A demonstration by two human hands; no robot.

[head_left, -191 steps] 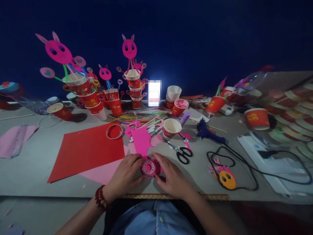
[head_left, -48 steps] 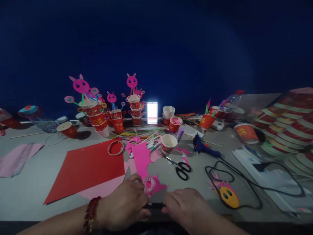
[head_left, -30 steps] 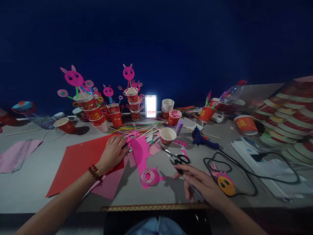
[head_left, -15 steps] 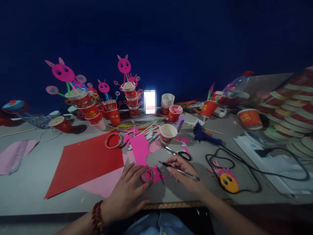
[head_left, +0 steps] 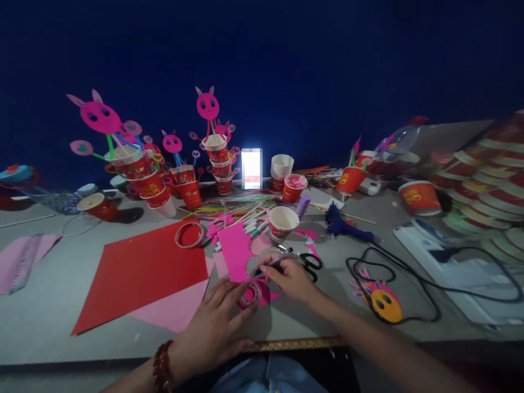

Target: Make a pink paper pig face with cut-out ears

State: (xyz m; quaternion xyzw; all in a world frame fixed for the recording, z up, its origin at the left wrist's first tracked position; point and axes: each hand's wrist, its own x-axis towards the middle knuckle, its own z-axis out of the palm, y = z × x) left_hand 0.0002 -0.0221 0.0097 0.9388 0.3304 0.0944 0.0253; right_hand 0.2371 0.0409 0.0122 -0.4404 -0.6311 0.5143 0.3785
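My left hand (head_left: pixel 223 316) lies with fingers spread on the table, its fingertips pressing a small pink ring (head_left: pixel 249 295) onto bright pink paper (head_left: pixel 234 252). In my right hand (head_left: pixel 291 278) is a pen (head_left: pixel 274 262), gripped between thumb and fingers, its tip down close to the ring's upper edge. Black-handled scissors (head_left: pixel 313 262) lie just beyond my right hand, their blades partly hidden. Left of the pink paper is a large red sheet (head_left: pixel 143 273) with a roll of tape (head_left: pixel 189 236) on it.
Beyond my hands stand an open paper cup (head_left: pixel 283 222), pipe cleaners and red cups with pink rabbit figures (head_left: pixel 208 106). At the right are a blue glue gun (head_left: pixel 347 226), its black cable, a yellow face cutout (head_left: pixel 387 305) and a white box (head_left: pixel 450 278).
My right hand has moved left and away from me, bringing the pen from beside the pink paper to the ring. The pen is now tilted the other way. My left hand stays on the ring.
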